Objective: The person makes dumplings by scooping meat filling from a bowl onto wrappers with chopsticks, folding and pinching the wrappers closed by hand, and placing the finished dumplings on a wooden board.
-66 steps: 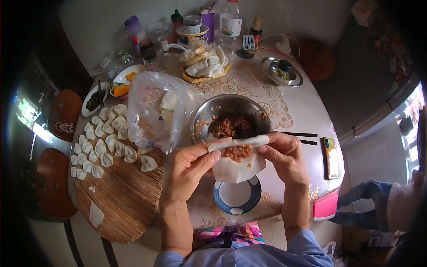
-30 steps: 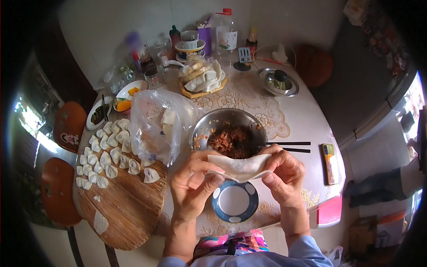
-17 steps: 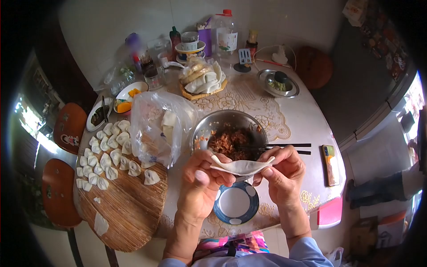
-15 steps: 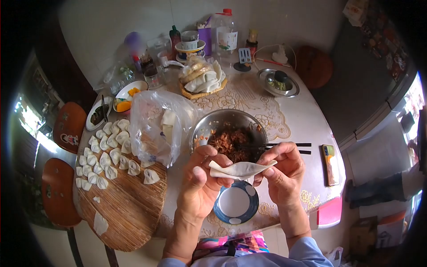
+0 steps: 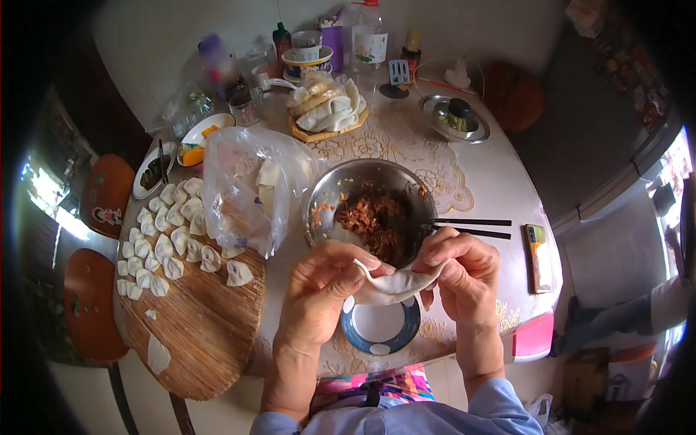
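Note:
Between both hands, a folded wonton wrapper (image 5: 391, 288) is held up, its two ends curving upward. My left hand (image 5: 324, 286) pinches its left end, and the fingers of my right hand (image 5: 460, 270) are closed on the right end. Just beyond them stands a steel bowl (image 5: 317, 190) with minced meat filling (image 5: 377, 217) inside. A pair of black chopsticks (image 5: 475, 228) leans out over the bowl's right rim. Below the wrapper lies a small blue-rimmed dish (image 5: 380, 346), partly hidden by it.
On the left, a round wooden board (image 5: 210, 330) carries several folded wontons (image 5: 163, 248). A clear plastic bag (image 5: 243, 196) with wrappers lies beside the bowl. A phone (image 5: 537, 259) rests at the right. A basket (image 5: 330, 135), a steel plate (image 5: 454, 118) and bottles stand farther back.
My left fingers, spread before, have closed on the wrapper's left end. The wrapper's ends are now bent upward. The view has shifted slightly.

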### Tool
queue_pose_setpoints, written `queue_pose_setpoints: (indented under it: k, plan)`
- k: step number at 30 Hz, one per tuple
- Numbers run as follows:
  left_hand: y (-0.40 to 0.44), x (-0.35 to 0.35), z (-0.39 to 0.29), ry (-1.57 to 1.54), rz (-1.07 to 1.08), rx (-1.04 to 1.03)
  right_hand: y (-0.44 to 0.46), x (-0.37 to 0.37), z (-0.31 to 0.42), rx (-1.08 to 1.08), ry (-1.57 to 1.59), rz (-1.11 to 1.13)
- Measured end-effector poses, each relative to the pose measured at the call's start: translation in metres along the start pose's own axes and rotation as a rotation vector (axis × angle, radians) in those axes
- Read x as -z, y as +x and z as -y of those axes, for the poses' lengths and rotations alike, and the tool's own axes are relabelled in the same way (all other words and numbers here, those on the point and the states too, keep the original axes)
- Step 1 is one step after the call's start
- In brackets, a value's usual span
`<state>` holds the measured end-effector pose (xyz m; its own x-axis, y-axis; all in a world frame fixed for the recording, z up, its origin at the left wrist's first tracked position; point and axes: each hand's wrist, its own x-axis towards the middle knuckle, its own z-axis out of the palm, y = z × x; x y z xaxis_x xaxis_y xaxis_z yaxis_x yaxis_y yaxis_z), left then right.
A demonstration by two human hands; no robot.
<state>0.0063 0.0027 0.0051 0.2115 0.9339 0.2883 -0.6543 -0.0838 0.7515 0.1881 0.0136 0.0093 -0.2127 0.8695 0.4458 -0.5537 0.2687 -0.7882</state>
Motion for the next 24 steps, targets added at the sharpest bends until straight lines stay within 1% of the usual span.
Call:
queue_pose_setpoints:
  k: [2,4,6,10,14,17,24]
  plan:
    - [0.0,0.005,-0.002,0.045,0.044,0.071,0.001,0.001,0.004,-0.074,-0.032,0.016]
    - [-0.001,0.008,-0.003,0.064,0.071,0.173,0.002,0.0,0.008,-0.084,-0.141,0.073]
    - [0.0,0.005,-0.005,0.108,0.068,0.224,0.002,0.0,0.011,-0.1,-0.231,0.106]
    - [0.001,0.002,-0.003,0.199,0.047,0.305,0.0,-0.005,0.012,-0.132,-0.306,0.002]
    - [0.001,-0.004,0.0,0.329,-0.028,0.279,0.002,-0.004,0.007,0.04,-0.591,0.038]
    - [0.001,-0.003,0.003,0.404,-0.04,0.246,0.002,-0.005,0.005,0.1,-0.752,0.068]
    - [0.002,-0.001,0.003,0.42,0.04,0.081,0.001,-0.007,0.001,0.184,-0.888,0.03]
